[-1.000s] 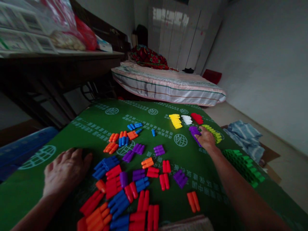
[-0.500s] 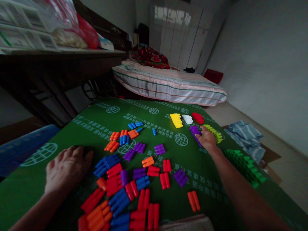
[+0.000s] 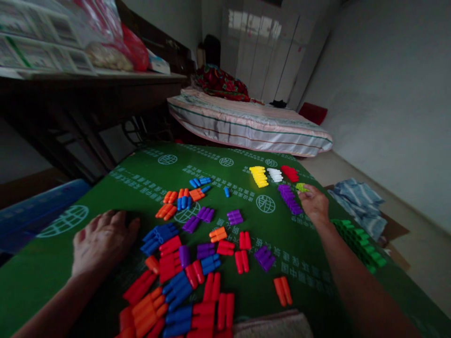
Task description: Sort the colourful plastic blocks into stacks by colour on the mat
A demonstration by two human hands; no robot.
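My left hand [image 3: 102, 241] lies palm down on the green tabletop [image 3: 141, 166], fingers stretched out and thumb apart, left of the loose plastic pieces. My right hand [image 3: 314, 203] is at the far right, its fingers curled over a row of yellow-green bullet-shaped building blocks [image 3: 301, 187]; most of that row is hidden under the hand. Just left of it lies a row of purple blocks [image 3: 289, 199]. Beyond are rows of yellow blocks [image 3: 259, 177], white blocks [image 3: 275, 175] and red blocks [image 3: 289, 173]. Green blocks [image 3: 357, 244] stand joined beside my right forearm.
Loose red blocks [image 3: 169, 266], blue blocks [image 3: 178, 288], orange blocks [image 3: 283, 291] and purple blocks [image 3: 265, 258] are scattered in front. A folded cloth [image 3: 273, 326] lies at the near edge. Beyond the table are a bed [image 3: 246, 124] and a loaded desk [image 3: 141, 80].
My right hand has moved right, off the purple row and onto the yellow-green row. The purple row is now uncovered. My left hand stays on the tabletop, and the view has shifted slightly.
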